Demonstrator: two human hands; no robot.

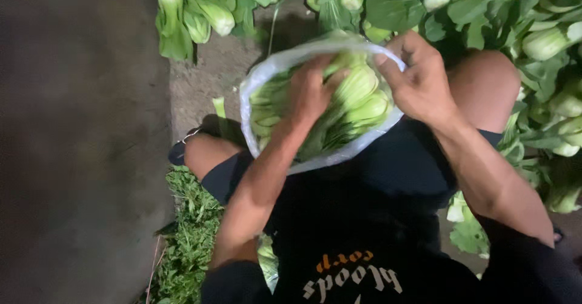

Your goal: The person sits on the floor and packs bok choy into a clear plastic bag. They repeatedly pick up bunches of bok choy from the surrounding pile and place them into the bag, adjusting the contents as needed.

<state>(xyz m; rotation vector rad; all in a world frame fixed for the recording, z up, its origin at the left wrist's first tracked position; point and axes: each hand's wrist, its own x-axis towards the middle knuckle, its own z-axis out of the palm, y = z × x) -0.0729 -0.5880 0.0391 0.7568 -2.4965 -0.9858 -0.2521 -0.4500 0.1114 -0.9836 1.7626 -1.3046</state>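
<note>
A clear plastic bag (260,80) rests on my lap, stuffed with several heads of bok choy (357,98). My left hand (309,92) reaches into the bag's mouth and presses down on the greens, fingers curled over them. Over at the bag's right rim, my right hand (418,80) grips the plastic edge and holds the opening wide. Pale stems and dark leaves show through the plastic.
Loose bok choy is heaped ahead (200,13) and along the right side (551,98). A pile of small leafy greens (188,231) lies at my lower left. Bare dirt ground (206,80) shows between them. A dark slab (79,140) fills the left.
</note>
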